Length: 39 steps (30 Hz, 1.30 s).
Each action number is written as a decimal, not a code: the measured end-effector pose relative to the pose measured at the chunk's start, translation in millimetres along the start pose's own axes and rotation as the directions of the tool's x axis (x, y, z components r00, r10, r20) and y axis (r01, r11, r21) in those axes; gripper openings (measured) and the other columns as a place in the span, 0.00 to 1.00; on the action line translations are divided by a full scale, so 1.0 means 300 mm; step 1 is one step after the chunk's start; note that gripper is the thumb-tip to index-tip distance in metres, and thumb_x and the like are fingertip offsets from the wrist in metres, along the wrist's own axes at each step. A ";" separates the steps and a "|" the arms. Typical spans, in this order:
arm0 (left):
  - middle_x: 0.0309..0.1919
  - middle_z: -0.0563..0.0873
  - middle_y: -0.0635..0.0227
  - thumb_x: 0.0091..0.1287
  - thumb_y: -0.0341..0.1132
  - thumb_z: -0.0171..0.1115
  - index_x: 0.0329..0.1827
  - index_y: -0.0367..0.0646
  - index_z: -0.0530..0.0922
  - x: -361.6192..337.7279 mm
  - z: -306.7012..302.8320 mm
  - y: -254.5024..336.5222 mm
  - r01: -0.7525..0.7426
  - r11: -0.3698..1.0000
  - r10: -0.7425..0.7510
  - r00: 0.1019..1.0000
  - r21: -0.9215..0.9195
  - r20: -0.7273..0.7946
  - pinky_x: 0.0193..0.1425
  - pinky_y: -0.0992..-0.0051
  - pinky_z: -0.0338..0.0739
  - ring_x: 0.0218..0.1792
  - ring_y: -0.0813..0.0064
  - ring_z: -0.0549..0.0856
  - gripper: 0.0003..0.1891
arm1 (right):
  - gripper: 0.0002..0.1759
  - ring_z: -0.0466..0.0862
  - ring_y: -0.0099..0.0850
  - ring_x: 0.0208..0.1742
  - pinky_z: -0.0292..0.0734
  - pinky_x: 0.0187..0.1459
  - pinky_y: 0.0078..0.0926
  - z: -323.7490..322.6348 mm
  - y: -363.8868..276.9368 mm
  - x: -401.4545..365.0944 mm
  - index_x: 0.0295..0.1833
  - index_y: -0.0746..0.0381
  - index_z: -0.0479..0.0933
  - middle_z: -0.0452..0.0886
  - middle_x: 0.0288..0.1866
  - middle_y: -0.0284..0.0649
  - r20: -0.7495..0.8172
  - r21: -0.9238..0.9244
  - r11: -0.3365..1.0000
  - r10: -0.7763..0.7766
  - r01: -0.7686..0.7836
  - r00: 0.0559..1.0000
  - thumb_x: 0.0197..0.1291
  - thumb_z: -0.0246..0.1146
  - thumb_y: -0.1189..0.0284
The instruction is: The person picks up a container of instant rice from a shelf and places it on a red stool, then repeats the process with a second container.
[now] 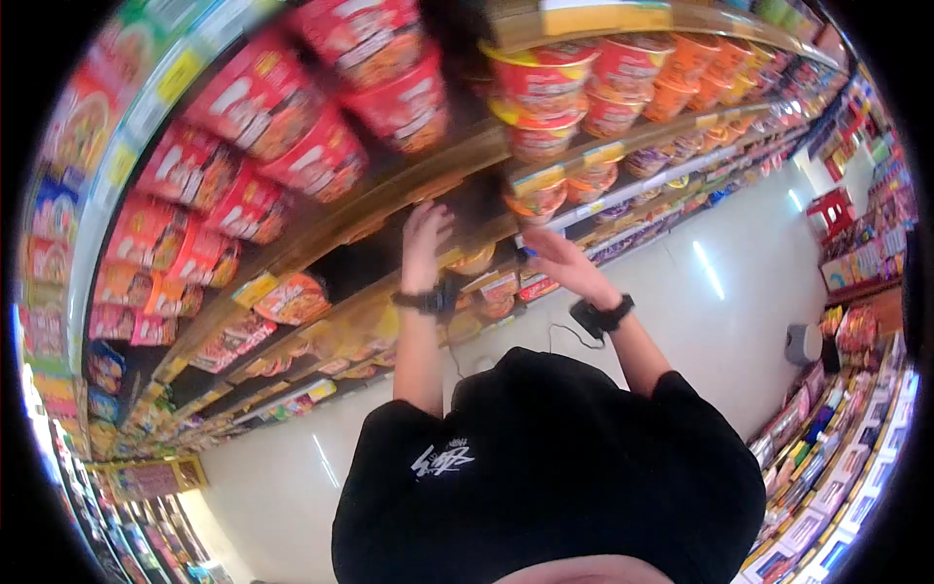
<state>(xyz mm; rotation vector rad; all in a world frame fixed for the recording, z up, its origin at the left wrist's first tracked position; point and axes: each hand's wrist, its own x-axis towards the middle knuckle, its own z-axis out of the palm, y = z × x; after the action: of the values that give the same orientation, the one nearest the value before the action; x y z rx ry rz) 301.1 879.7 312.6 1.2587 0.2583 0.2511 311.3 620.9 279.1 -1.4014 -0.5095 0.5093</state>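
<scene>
My left hand (425, 234) is raised to a wooden shelf (389, 190), its fingers at the edge of a dark gap (477, 195) between the stock, and I see nothing in it. My right hand (561, 261) is stretched out flat just below a stack of orange and red instant noodle bowls (538, 195), fingers apart, nothing visibly held. Both wrists carry black bands, the left band (425, 300) and the right band (603, 316), with a thin cable hanging from the right one. My black shirt (545, 467) fills the lower middle of the view.
Red noodle bowls (292, 127) crowd the upper shelves on the left, and orange cups (671, 73) run off to the right. Packets fill the lower shelves (243, 336). A pale floor aisle (739, 282) runs between this rack and another full rack (837, 467) on the right. A red stool (832, 209) stands far off.
</scene>
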 end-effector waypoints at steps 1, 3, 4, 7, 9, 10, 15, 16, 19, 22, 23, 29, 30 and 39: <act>0.49 0.80 0.60 0.65 0.35 0.55 0.55 0.38 0.72 -0.020 0.011 -0.039 -0.031 0.992 0.017 0.993 0.125 0.115 0.56 0.69 0.73 0.52 0.70 0.79 0.17 | 0.30 0.68 0.31 0.66 0.64 0.64 0.28 -0.058 0.019 -0.078 0.67 0.66 0.59 0.68 0.64 0.44 -0.035 0.004 1.000 0.031 -0.031 0.999 0.61 0.60 0.74; 0.48 0.80 0.60 0.64 0.35 0.57 0.55 0.37 0.74 -0.048 0.023 -0.144 -0.137 0.929 0.011 0.939 0.343 0.345 0.57 0.71 0.72 0.52 0.72 0.79 0.17 | 0.25 0.74 0.29 0.59 0.68 0.60 0.27 -0.158 0.057 -0.236 0.62 0.67 0.65 0.75 0.57 0.42 -0.184 -0.022 0.991 0.123 -0.129 0.975 0.61 0.60 0.72; 0.44 0.82 0.64 0.66 0.38 0.55 0.50 0.36 0.77 -0.116 0.110 -0.137 0.138 0.943 -0.240 0.913 0.304 0.329 0.55 0.72 0.73 0.48 0.72 0.80 0.16 | 0.22 0.77 0.28 0.56 0.71 0.57 0.26 -0.199 0.074 -0.320 0.60 0.67 0.69 0.78 0.54 0.42 -0.293 -0.043 0.978 0.183 -0.204 0.939 0.61 0.60 0.71; 0.35 0.81 0.69 0.68 0.38 0.53 0.45 0.41 0.77 -0.135 0.002 -0.536 -0.183 0.738 -0.284 0.789 0.650 0.545 0.42 0.77 0.74 0.36 0.77 0.80 0.11 | 0.25 0.82 0.38 0.46 0.76 0.50 0.31 -0.392 0.358 -0.594 0.54 0.66 0.73 0.82 0.45 0.48 -0.447 -0.454 0.755 0.266 -0.473 0.854 0.54 0.63 0.64; 0.33 0.80 0.69 0.68 0.39 0.54 0.43 0.42 0.76 -0.171 -0.098 -0.805 -0.363 0.526 -0.291 0.773 0.769 0.563 0.38 0.77 0.75 0.32 0.78 0.80 0.10 | 0.28 0.82 0.43 0.46 0.76 0.50 0.35 -0.484 0.463 -0.772 0.54 0.65 0.73 0.82 0.45 0.50 -0.423 -0.582 0.570 0.398 -0.580 0.814 0.51 0.64 0.58; 0.33 0.80 0.68 0.67 0.39 0.54 0.43 0.42 0.76 -0.210 -0.138 -0.896 -0.322 0.397 -0.373 0.799 0.859 0.472 0.39 0.77 0.75 0.33 0.77 0.80 0.11 | 0.29 0.82 0.45 0.47 0.76 0.51 0.36 -0.526 0.513 -0.854 0.54 0.64 0.74 0.81 0.46 0.50 -0.411 -0.594 0.500 0.485 -0.630 0.772 0.50 0.64 0.57; 0.34 0.81 0.65 0.63 0.43 0.56 0.47 0.41 0.75 -0.450 -0.233 -1.097 -0.141 -0.051 -0.760 0.648 0.989 0.053 0.41 0.74 0.76 0.35 0.72 0.81 0.16 | 0.29 0.79 0.44 0.53 0.73 0.56 0.38 -0.660 0.855 -1.290 0.54 0.59 0.75 0.81 0.48 0.48 -0.435 -0.565 0.266 0.709 -0.781 0.555 0.49 0.64 0.53; 0.34 0.81 0.64 0.63 0.43 0.57 0.47 0.41 0.75 -0.461 -0.225 -1.134 -0.161 -0.078 -0.804 0.594 0.984 0.033 0.41 0.73 0.76 0.36 0.71 0.81 0.17 | 0.29 0.78 0.44 0.54 0.71 0.58 0.38 -0.663 0.837 -1.335 0.54 0.57 0.76 0.81 0.50 0.47 -0.442 -0.527 0.312 0.694 -0.790 0.569 0.50 0.63 0.52; 0.35 0.82 0.62 0.61 0.45 0.58 0.49 0.40 0.75 -0.422 -0.086 -1.209 -0.289 -0.118 -0.902 0.430 0.950 0.019 0.42 0.71 0.76 0.37 0.68 0.81 0.20 | 0.23 0.84 0.36 0.40 0.77 0.47 0.32 -0.667 0.830 -1.427 0.48 0.63 0.78 0.84 0.38 0.46 -0.607 -0.131 0.467 0.660 -0.875 0.443 0.52 0.61 0.58; 0.35 0.82 0.60 0.59 0.47 0.59 0.51 0.40 0.74 -0.330 0.144 -1.302 -0.480 -0.110 -0.959 0.282 0.871 0.034 0.43 0.70 0.76 0.39 0.65 0.82 0.23 | 0.17 0.83 0.31 0.30 0.78 0.37 0.30 -0.736 0.992 -1.560 0.39 0.63 0.81 0.84 0.32 0.42 -0.438 -0.292 0.412 0.745 -0.863 0.503 0.53 0.59 0.60; 0.35 0.82 0.59 0.58 0.48 0.60 0.52 0.39 0.74 -0.290 0.236 -1.350 -0.574 -0.093 -0.974 0.223 0.814 0.046 0.44 0.69 0.77 0.40 0.64 0.82 0.24 | 0.19 0.83 0.32 0.30 0.78 0.36 0.31 -0.762 1.017 -1.573 0.41 0.64 0.81 0.84 0.32 0.41 -0.345 0.086 0.369 0.882 -0.925 0.320 0.53 0.60 0.59; 0.33 0.83 0.55 0.54 0.48 0.61 0.50 0.38 0.77 0.067 0.942 -1.770 -0.677 -0.106 -0.939 0.309 0.729 0.149 0.43 0.65 0.78 0.40 0.59 0.83 0.25 | 0.20 0.83 0.33 0.35 0.78 0.40 0.34 -1.145 0.848 -1.696 0.41 0.65 0.80 0.84 0.34 0.42 -0.646 0.121 0.468 0.706 -0.875 0.289 0.54 0.58 0.60; 0.29 0.83 0.55 0.54 0.46 0.60 0.44 0.39 0.80 0.141 1.072 -1.840 -0.270 0.017 -0.801 0.572 0.963 0.174 0.41 0.65 0.78 0.38 0.59 0.84 0.21 | 0.19 0.83 0.33 0.35 0.78 0.41 0.32 -1.285 0.801 -1.713 0.42 0.66 0.79 0.83 0.33 0.43 -0.696 0.185 0.501 0.674 -0.845 0.247 0.54 0.58 0.60; 0.34 0.85 0.57 0.62 0.43 0.52 0.43 0.41 0.82 0.200 2.745 -1.906 -0.365 0.634 -0.580 0.358 0.681 0.732 0.46 0.69 0.77 0.41 0.64 0.84 0.17 | 0.15 0.84 0.28 0.35 0.74 0.31 0.25 -1.783 0.535 -1.929 0.46 0.65 0.74 0.84 0.36 0.41 -0.790 0.611 0.713 0.582 -0.345 -0.194 0.59 0.55 0.65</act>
<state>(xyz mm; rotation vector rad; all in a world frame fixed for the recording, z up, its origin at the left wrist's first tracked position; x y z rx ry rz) 652.8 -6.8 -2.4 2.0439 -0.6778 -0.9059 176.2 -136.7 45.9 -1.3493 1.3788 -0.0097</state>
